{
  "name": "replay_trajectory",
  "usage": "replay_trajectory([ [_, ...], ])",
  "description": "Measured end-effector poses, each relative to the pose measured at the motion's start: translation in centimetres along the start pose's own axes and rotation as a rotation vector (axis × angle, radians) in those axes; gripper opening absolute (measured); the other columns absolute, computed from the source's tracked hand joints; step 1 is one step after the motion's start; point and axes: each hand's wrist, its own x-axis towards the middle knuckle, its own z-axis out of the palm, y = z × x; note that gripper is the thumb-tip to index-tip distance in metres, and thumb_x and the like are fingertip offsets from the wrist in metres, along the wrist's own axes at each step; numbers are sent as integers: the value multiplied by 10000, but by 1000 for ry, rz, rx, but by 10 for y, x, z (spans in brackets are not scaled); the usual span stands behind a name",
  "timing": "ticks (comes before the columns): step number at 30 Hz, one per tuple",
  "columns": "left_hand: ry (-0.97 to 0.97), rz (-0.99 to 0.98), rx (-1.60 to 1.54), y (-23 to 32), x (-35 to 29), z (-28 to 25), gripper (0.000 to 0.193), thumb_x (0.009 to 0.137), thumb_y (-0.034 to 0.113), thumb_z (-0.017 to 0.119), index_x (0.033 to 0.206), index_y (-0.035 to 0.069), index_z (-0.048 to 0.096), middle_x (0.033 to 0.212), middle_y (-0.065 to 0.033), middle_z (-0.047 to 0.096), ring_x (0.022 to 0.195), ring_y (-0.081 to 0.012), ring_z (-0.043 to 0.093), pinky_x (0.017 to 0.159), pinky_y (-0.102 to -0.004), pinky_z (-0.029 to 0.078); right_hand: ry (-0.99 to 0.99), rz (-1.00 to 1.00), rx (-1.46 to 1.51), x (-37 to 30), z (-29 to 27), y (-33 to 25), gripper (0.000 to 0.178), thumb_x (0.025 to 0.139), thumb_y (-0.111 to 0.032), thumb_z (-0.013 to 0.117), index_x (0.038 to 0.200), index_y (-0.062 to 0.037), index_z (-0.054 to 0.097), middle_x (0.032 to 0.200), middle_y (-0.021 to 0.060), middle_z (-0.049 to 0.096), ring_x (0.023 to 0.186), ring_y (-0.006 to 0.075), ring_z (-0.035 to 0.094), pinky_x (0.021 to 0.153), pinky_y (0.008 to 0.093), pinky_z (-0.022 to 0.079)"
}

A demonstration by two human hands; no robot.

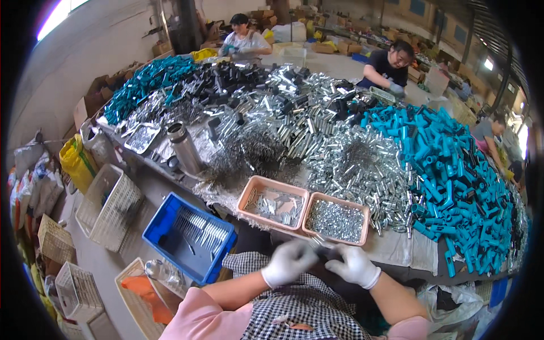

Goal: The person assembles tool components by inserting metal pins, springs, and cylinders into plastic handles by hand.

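My white-gloved left hand point(290, 263) is curled and blurred in front of my apron; what its fingers grip is hard to make out. Close beside it, my gloved right hand point(354, 266) is closed on a small dark piece point(326, 253). Shiny metal shows at the fingertips between both hands. Just beyond the hands stand two pink trays on the table edge. The left tray point(245, 207) holds slim metal pins; the right tray point(364, 231) holds many tiny silvery parts.
Metal parts point(357, 175) and teal plastic handles point(447, 170) are heaped across the table. A steel flask point(186, 148) stands at the left edge. Left of me, a blue crate point(164, 249) holds metal pieces beside white baskets point(107, 207). Co-workers sit across the table.
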Motion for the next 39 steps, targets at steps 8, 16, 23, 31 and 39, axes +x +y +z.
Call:
replay_trajectory([
  [8,614,-540,-1264,-26,0,-31,195,1000,219,563,1077,46,517,895,-109,540,796,-265,565,829,-476,529,-69,-136,119,-21,35,12,741,722,-211,795,1372,-1,509,1143,191,673,984,294,696,884,371,535],
  [16,-56,-1337,-1365,-201,-44,112,485,972,436,590,1331,110,568,1347,-115,589,1233,-309,531,1079,-503,384,78,837,1120,-58,81,81,302,834,-112,617,1096,37,625,794,134,649,645,253,646,628,385,553],
  [23,-439,-1420,-1086,-277,-42,183,321,1031,379,493,1014,73,586,913,-135,664,801,-305,622,762,-455,507,479,1190,1375,-61,171,186,153,806,-129,665,869,3,619,753,120,610,673,280,627,688,438,587],
  [31,-403,-1392,-1144,-298,-43,203,304,990,309,553,1146,50,584,1150,-225,656,1006,-374,627,929,-480,483,532,1289,1355,-60,174,205,120,808,-96,662,842,1,601,732,115,595,639,263,616,673,430,589],
  [39,-3,-1443,-1290,-280,-34,172,490,1036,453,370,1247,96,630,1231,-132,656,1114,-268,609,1030,-401,459,545,897,1038,-25,263,286,171,938,-153,568,1008,-47,682,907,129,684,877,231,648,810,325,523],
])
